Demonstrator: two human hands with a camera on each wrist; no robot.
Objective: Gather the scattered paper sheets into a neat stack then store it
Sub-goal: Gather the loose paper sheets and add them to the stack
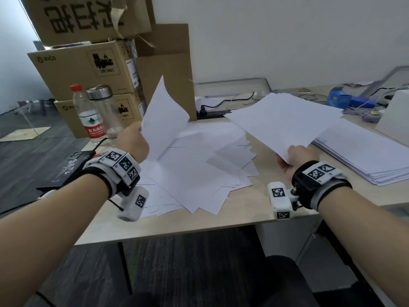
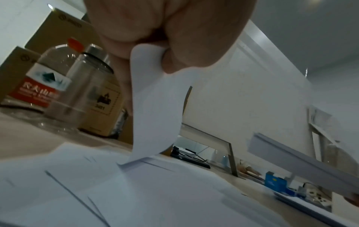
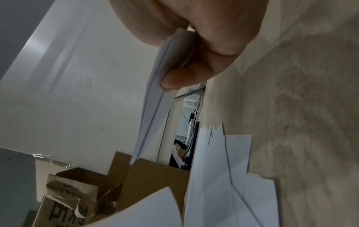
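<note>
A: Left hand point(image 1: 132, 141) pinches one sheet point(image 1: 164, 116), floppy, curling above the loose pile point(image 1: 199, 171).
B: I see right hand point(image 1: 295, 159) pinching the gathered stack point(image 1: 285, 120) by its near corner; light, slippery, sagging.

"PICO" and "UN 3481" on the cardboard box point(image 1: 88, 67).
</note>
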